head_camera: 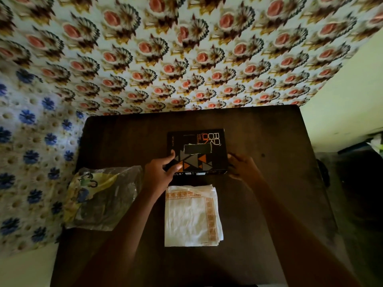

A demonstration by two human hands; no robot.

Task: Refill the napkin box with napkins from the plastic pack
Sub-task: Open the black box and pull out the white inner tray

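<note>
A dark brown desk (269, 204) with rounded far corners fills the lower middle of the view. Behind it hangs a cloth (186, 48) printed with rows of pink roses ringed by dark and gold leaves. To the left lies a white crocheted cover (27, 162) dotted with blue flowers and small holes. On the right stands a plain pale wall (352, 90), with dim, unclear dark shapes (356, 172) below it.

Likely home: dark table (259, 141) against floral cloth (186, 48), dim light.
</note>
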